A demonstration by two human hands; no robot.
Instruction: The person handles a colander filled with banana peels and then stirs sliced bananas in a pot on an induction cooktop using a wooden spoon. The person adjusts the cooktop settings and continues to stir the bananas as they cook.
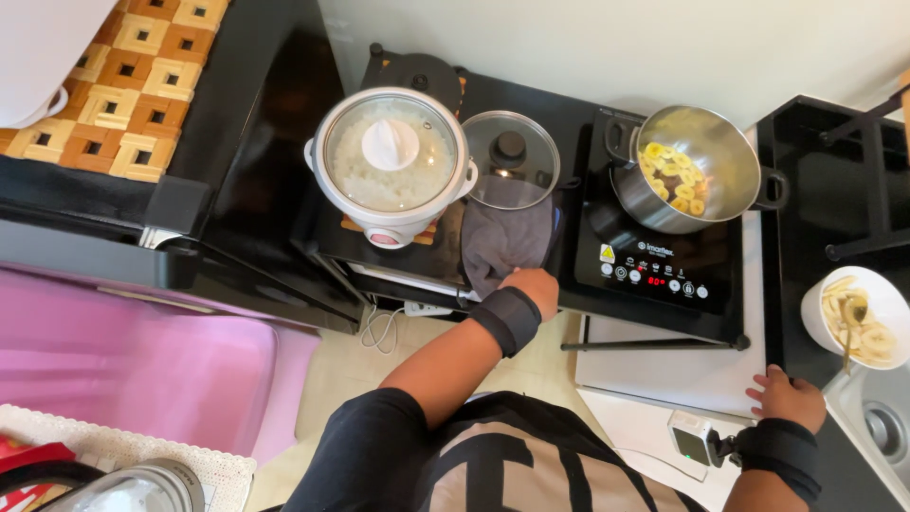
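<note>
My left hand (536,287) is clenched on the grey cloth (502,242), soft and crumpled, draped over the stove's front edge just below the glass lid (510,158). My right hand (786,395) rests flat and empty on the white counter (664,379), probably for support. Beside the cloth: a round white rice cooker (391,166) and a steel pot (687,171) of yellow slices (banana, likely) on the black induction plate (654,261).

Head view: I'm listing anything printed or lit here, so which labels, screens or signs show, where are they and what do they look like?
Control panel: front strip of the black induction cooker, a row of white round icons.
Lit display: middle of that panel, small red digits.
Warning sticker: panel's left end, small yellow square.
Small device: white counter near the right hand, dark screen, tiny green light.
</note>
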